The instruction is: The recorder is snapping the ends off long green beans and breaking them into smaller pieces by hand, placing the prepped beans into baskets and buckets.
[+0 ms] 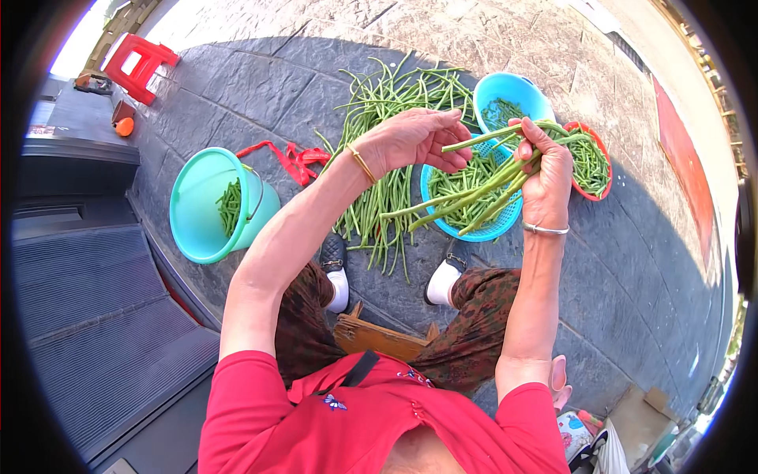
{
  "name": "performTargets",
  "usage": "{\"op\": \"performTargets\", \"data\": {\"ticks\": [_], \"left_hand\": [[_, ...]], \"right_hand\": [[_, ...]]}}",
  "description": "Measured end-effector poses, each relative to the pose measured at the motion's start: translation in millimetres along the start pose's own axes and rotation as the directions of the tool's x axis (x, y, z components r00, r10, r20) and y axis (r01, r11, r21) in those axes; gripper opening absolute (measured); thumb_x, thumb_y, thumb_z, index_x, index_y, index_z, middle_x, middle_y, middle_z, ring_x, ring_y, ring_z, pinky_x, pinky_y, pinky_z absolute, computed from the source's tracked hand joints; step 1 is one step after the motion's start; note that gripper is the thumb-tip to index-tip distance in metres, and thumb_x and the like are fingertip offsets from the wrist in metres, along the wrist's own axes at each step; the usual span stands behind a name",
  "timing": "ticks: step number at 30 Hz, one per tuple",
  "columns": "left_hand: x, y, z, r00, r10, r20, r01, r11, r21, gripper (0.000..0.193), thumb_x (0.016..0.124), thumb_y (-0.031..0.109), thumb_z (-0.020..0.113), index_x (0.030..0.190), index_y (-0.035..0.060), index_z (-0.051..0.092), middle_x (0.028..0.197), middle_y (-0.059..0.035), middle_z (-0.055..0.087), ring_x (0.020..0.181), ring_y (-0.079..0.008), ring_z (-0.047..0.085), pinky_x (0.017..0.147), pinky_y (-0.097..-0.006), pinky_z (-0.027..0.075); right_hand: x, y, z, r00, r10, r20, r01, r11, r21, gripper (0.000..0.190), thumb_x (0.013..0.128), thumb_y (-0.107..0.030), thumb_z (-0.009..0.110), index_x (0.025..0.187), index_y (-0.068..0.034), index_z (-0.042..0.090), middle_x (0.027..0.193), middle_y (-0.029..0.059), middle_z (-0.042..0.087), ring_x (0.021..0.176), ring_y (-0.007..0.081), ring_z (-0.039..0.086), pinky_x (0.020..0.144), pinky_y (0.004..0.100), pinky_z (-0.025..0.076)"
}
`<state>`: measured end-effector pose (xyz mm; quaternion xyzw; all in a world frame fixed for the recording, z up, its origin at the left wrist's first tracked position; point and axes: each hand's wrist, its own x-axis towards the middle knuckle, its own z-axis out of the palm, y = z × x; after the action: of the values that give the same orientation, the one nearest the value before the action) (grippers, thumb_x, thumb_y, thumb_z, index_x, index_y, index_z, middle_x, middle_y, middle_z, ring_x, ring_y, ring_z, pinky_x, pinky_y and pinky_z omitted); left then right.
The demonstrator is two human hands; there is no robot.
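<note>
My right hand (546,169) is closed around several long green beans (497,181), which stick out leftward over a blue plastic basket (514,220) of short bean pieces. Just left of it, my left hand (423,142) has its fingers loosely curled beside the tip of one held bean; whether it touches that bean I cannot tell. Below my left hand a large pile of long beans (379,195) spreads over the stone floor. A blue basin (503,83) with some green bits stands behind the basket. At the right, a red basket (605,160) holds cut beans.
A turquoise bucket (204,249) with bean pieces inside lies tilted or stands at the left. Red strapping (299,163) lies between it and the pile. A red plastic stool (139,68) is at the upper left. Ribbed dark steps (100,284) border the left side.
</note>
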<state>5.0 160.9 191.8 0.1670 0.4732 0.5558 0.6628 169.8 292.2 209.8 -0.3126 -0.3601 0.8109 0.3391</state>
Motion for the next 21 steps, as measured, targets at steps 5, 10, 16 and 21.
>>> {"op": "performTargets", "data": {"ticks": [5, 10, 16, 21], "left_hand": [[-33, 2, 18, 0.992, 0.064, 0.106, -0.083, 0.978, 0.189, 0.030, 0.093, 0.032, 0.053, 0.098, 0.0035, 0.062, 0.080, -0.0034, 0.063, 0.071, -0.0107, 0.060, 0.068, -0.0231, 0.049], [-34, -20, 13, 0.979, 0.203, -0.016, -0.185, 0.921, 0.342, 0.026, 0.094, 0.024, 0.051, 0.098, 0.0000, 0.060, 0.087, -0.0088, 0.065, 0.076, -0.0142, 0.063, 0.074, -0.0266, 0.051], [-61, -40, 2, 0.993, -0.066, 0.096, 0.079, 0.987, -0.138, 0.028, 0.096, 0.020, 0.042, 0.104, -0.0031, 0.056, 0.088, -0.0169, 0.065, 0.068, -0.0219, 0.066, 0.066, -0.0331, 0.055], [-67, -40, -7, 0.997, -0.062, 0.037, 0.063, 0.998, -0.017, 0.026, 0.096, 0.021, 0.045, 0.100, -0.0019, 0.057, 0.078, -0.0109, 0.063, 0.058, -0.0149, 0.061, 0.059, -0.0266, 0.052]], "right_hand": [[3, 7, 19, 0.998, 0.056, 0.010, -0.056, 0.996, -0.063, 0.011, 0.074, -0.001, 0.071, 0.080, 0.002, 0.063, 0.075, 0.0117, 0.067, 0.048, 0.0085, 0.051, 0.039, 0.0180, 0.032], [8, 10, 18, 0.993, 0.118, 0.028, -0.118, 0.993, 0.014, 0.020, 0.076, -0.009, 0.073, 0.090, 0.000, 0.061, 0.082, 0.0148, 0.067, 0.054, 0.0103, 0.055, 0.044, 0.0187, 0.038], [21, 16, 1, 0.997, 0.064, -0.038, -0.063, 0.998, 0.025, 0.025, 0.076, -0.010, 0.074, 0.093, 0.001, 0.059, 0.082, 0.0162, 0.067, 0.057, 0.0121, 0.058, 0.044, 0.0198, 0.039], [28, 10, -5, 0.999, 0.047, -0.011, -0.047, 0.999, 0.002, 0.023, 0.076, -0.008, 0.073, 0.089, 0.004, 0.059, 0.080, 0.0163, 0.066, 0.060, 0.0154, 0.060, 0.048, 0.0220, 0.043]]}}
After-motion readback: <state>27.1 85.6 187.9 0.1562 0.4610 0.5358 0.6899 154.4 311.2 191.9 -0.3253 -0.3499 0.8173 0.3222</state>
